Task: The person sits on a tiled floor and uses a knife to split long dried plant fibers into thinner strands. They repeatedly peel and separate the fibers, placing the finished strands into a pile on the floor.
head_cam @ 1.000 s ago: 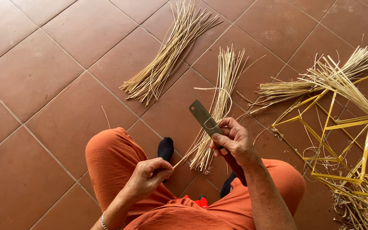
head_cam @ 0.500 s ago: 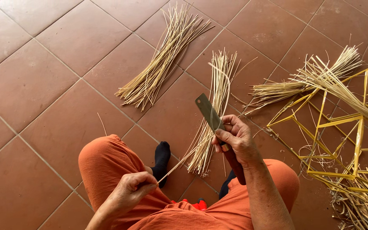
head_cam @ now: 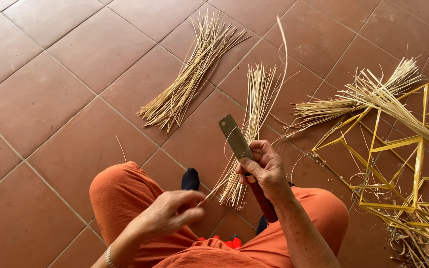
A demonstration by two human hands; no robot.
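My right hand (head_cam: 265,167) grips a flat-bladed knife (head_cam: 234,136) by its dark red handle, blade pointing up and away. My left hand (head_cam: 169,214) pinches the near end of one thin bamboo strip (head_cam: 281,54). The strip runs under my right thumb against the blade and curves up over the floor. I sit on the tiled floor in orange trousers (head_cam: 120,196) and dark socks. A bundle of thin strips (head_cam: 251,129) lies just beyond my hands.
A second bundle of strips (head_cam: 189,74) lies fanned out to the upper left, a third bundle (head_cam: 353,101) to the right. A yellow bamboo frame (head_cam: 403,164) with loose shavings stands at the right edge. Red-brown floor tiles (head_cam: 40,99) surround me.
My left hand has drawn the strip back toward my lap, and the strip's far end now arcs higher over the middle bundle. The knife hand stays nearly still.
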